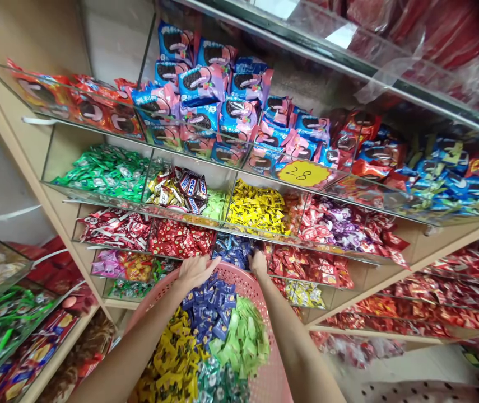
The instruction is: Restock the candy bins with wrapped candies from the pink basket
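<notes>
A pink perforated plastic basket (238, 271) is before me, filled with wrapped candies. Dark blue candies (208, 308) lie at its far side, light green ones (242, 338) to the right, yellow ones (172, 358) to the left, and dark green ones (222, 383) nearest me. My left hand (197, 271) is closed over the far left rim, its thumb pointing right and its fingertips hidden. Farther right, my right hand (258, 263) is curled at the far rim, beside blue candies (233, 250) in a shelf bin; its fingers are partly hidden.
Tiered wooden shelves with clear bins rise ahead. Blue-and-pink cookie packs (201, 84) fill an upper bin, above yellow candies (258, 207) and green candies (105, 173). A yellow "28" tag (304, 173) hangs on a clear front. More shelves stand to both sides.
</notes>
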The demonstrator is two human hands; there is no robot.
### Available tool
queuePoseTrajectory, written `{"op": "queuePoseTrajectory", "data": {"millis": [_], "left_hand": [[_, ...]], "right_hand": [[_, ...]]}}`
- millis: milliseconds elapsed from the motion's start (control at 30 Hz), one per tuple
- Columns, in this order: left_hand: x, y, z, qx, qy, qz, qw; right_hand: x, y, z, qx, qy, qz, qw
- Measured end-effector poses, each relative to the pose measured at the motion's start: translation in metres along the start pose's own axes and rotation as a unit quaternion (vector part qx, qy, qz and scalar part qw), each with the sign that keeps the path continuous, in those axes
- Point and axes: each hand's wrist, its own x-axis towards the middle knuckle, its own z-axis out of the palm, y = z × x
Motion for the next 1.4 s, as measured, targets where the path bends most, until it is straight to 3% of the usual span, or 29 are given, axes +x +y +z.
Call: {"op": "queuePoseTrajectory", "data": {"millis": [833, 1033, 1233, 1400], "left_hand": [[-0.001, 0.001, 0.0, 0.003, 0.004, -0.005, 1.0], [0.0, 0.0, 0.0, 0.0, -0.002, -0.006, 1.0], [-0.001, 0.001, -0.003, -0.004, -0.009, -0.009, 1.0], [-0.001, 0.002, -0.004, 0.0, -0.012, -0.008, 1.0]], "right_hand": [[-0.008, -0.004, 0.001, -0.004, -0.023, 0.054, 0.998], [-0.009, 0.0, 0.0, 0.072, 0.007, 0.034, 0.997], [-0.011, 0.007, -0.014, 0.192, 0.046, -0.006, 0.98], [-0.037, 0.006, -0.032, 0.287, 0.05, -0.03, 0.956]]}}
